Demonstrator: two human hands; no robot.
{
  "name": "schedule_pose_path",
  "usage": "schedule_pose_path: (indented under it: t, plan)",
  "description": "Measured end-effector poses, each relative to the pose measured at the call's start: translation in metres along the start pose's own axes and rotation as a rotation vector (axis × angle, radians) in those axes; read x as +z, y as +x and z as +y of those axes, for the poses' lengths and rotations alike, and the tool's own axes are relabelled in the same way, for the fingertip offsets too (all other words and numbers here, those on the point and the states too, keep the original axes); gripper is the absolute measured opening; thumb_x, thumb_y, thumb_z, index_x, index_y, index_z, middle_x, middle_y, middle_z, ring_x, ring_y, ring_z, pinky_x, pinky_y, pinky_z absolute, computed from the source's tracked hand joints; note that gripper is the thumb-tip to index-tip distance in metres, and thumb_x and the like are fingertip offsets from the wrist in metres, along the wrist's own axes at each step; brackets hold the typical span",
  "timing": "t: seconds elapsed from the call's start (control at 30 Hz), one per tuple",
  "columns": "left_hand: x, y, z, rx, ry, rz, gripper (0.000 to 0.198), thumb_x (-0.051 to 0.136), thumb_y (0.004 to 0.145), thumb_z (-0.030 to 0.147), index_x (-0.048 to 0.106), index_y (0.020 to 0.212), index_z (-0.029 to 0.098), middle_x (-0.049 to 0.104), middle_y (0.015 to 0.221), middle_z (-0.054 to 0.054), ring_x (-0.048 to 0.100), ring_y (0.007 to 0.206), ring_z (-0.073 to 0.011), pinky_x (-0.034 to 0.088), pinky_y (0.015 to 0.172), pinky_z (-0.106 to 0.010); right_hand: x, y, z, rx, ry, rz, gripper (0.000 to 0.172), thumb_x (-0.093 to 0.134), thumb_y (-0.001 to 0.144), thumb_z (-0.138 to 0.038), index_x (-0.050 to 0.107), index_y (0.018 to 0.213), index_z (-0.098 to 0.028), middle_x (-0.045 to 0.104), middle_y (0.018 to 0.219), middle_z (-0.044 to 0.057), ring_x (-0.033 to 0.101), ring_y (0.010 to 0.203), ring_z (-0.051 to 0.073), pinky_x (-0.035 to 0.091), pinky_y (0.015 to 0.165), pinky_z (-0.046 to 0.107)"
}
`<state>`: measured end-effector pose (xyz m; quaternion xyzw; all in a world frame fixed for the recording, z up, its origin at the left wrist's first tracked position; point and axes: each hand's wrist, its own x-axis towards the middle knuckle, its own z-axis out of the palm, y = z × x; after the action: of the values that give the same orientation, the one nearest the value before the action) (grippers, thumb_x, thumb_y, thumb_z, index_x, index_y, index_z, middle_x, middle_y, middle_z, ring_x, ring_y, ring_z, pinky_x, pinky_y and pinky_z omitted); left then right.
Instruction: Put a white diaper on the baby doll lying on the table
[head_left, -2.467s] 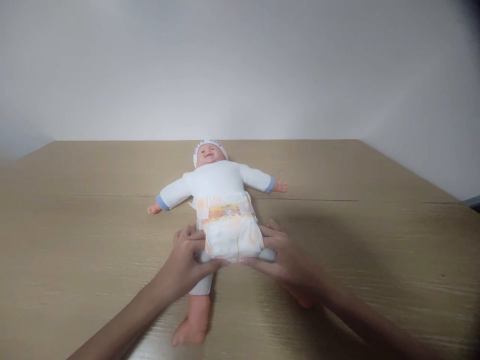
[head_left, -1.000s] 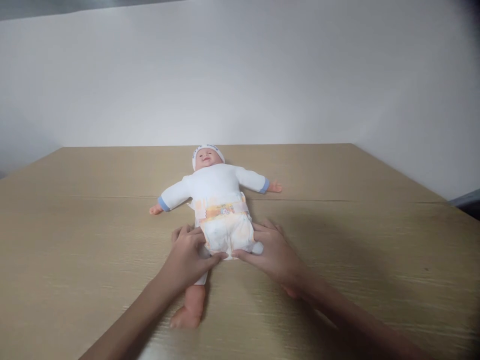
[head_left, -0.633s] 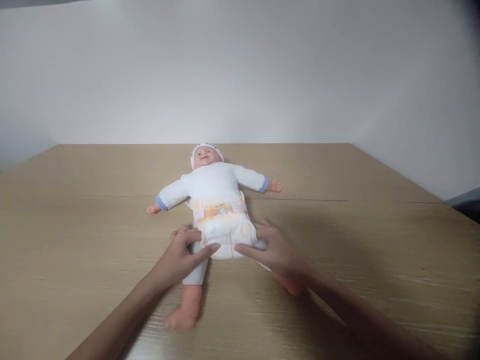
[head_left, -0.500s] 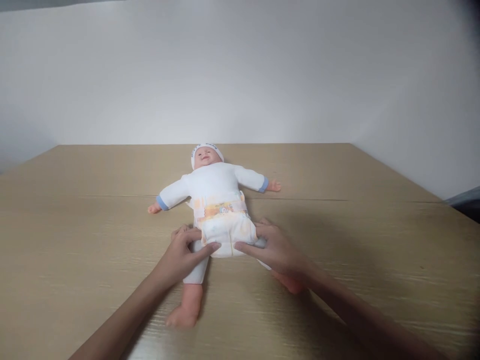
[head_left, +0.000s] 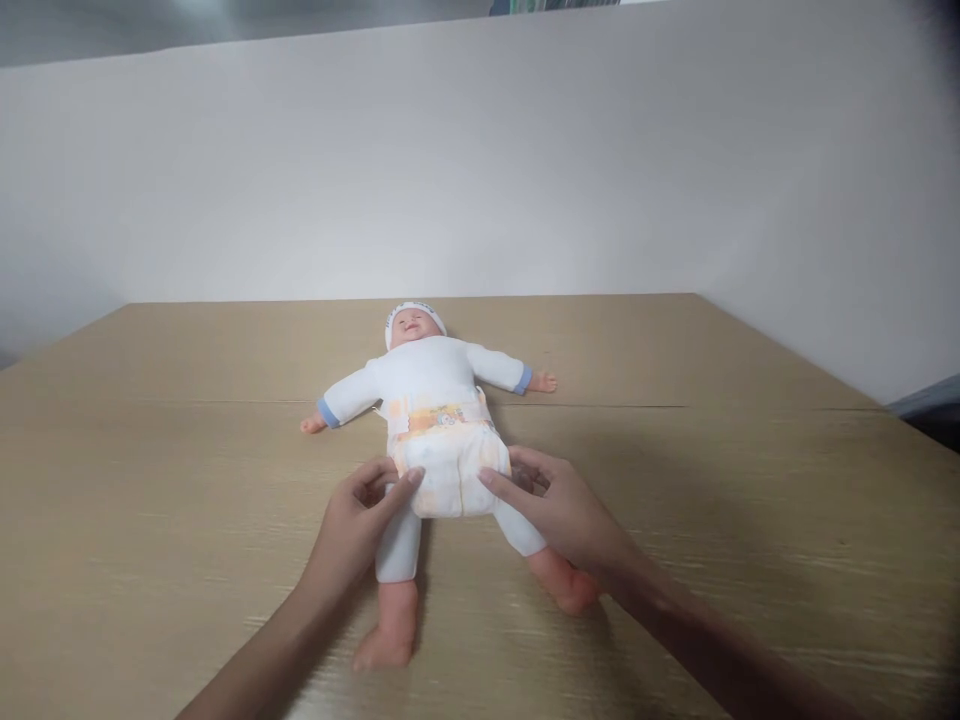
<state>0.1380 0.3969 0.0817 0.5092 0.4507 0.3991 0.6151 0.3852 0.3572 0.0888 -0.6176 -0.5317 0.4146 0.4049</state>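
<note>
A baby doll point(head_left: 431, 365) in a white suit with blue cuffs and a white cap lies on its back, head away from me, limbs spread. Around its hips sits a white diaper point(head_left: 442, 490) with an orange printed band across the waist. My left hand point(head_left: 364, 515) pinches the diaper's edge at the left leg opening, thumb on the front. At the opposite leg opening my right hand point(head_left: 562, 500) grips the other edge between thumb and fingers. Both sets of fingertips are partly hidden behind the diaper and the doll's thighs.
The doll rests on a wide wooden table point(head_left: 187, 500) with a seam running across it. A pale wall or panel point(head_left: 480, 170) stands behind the far edge and along the right. Something dark point(head_left: 934, 410) shows at the right edge.
My thumbs have moved apart, outward along the diaper's leg edges. The doll's legs show more between my hands. The view has tilted up slightly.
</note>
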Motion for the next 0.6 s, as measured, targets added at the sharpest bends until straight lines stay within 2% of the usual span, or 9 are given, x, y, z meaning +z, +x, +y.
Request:
schedule_pose_path:
  t: [0.13,0.3,0.4,0.5,0.6]
  plan:
    - [0.002,-0.003,-0.007,-0.016,0.047,0.132,0.041,0.087,0.085,0.057,0.078,0.092,0.017,0.072,0.086,-0.004,0.064,0.081,-0.0186,0.047,0.069,-0.026,0.001,0.000,0.003,0.005,-0.006,0.091,0.044,0.075,0.089,-0.066,0.075,0.094,-0.022,0.071,0.084,0.002,0.061,0.071,0.020,0.048,0.061,0.031]
    - [-0.001,-0.005,-0.013,0.027,0.179,0.291,0.051,0.088,0.081,0.063,0.076,0.105,0.020,0.069,0.085,-0.002,0.060,0.076,-0.0173,0.046,0.065,-0.026,0.001,-0.001,0.007,0.006,-0.003,0.150,0.045,0.078,0.085,-0.066,0.067,0.098,-0.024,0.069,0.089,0.004,0.063,0.077,0.022,0.053,0.066,0.034]
    - [-0.007,-0.008,-0.014,-0.009,0.217,0.294,0.057,0.088,0.079,0.068,0.068,0.107,0.022,0.067,0.085,-0.001,0.060,0.074,-0.0174,0.045,0.062,-0.026,-0.002,-0.007,0.015,0.030,-0.056,0.166,0.050,0.078,0.084,-0.066,0.065,0.108,-0.024,0.069,0.092,0.005,0.061,0.075,0.022,0.054,0.064,0.035]
    - [-0.016,-0.015,-0.013,-0.046,0.211,0.269,0.059,0.080,0.083,0.074,0.064,0.108,0.023,0.069,0.092,-0.003,0.062,0.079,-0.0198,0.048,0.065,-0.027,-0.010,-0.017,0.028,0.036,-0.041,0.178,0.053,0.073,0.087,-0.069,0.064,0.115,-0.025,0.071,0.094,0.007,0.066,0.078,0.024,0.057,0.066,0.037]
    - [-0.031,-0.022,-0.011,-0.043,0.234,0.274,0.059,0.072,0.087,0.078,0.065,0.109,0.024,0.069,0.095,-0.003,0.062,0.083,-0.0210,0.047,0.069,-0.029,-0.023,-0.031,0.040,0.016,-0.003,0.164,0.052,0.066,0.092,-0.071,0.065,0.117,-0.026,0.074,0.100,0.009,0.073,0.090,0.028,0.062,0.078,0.041]
